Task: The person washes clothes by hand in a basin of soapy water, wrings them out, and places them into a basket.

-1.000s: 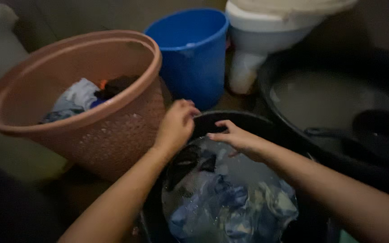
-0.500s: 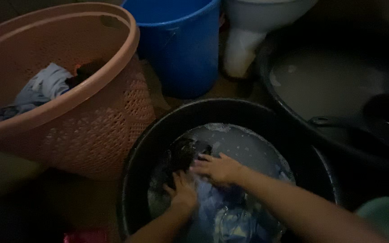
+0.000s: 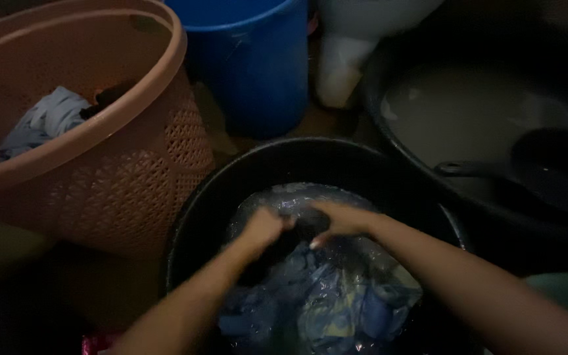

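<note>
Both hands are working down in the round black plastic tub (image 3: 231, 177) of soapy water, right in the middle of the shot. The left hand (image 3: 262, 227) and right hand (image 3: 336, 220) are bunching up a dark wet piece of cloth (image 3: 307, 225) between them, fingers curled tight around it, knuckles nearly touching. Just below that, soaked blue patterned laundry (image 3: 327, 302) is sitting in the suds. A peach plastic lattice laundry basket (image 3: 133, 171) with clothes inside is leaning just beside the tub on the left, a blue plastic bucket (image 3: 258, 66) is standing behind, and a big dark basin of cloudy water (image 3: 468, 125) is sitting to the right.
</note>
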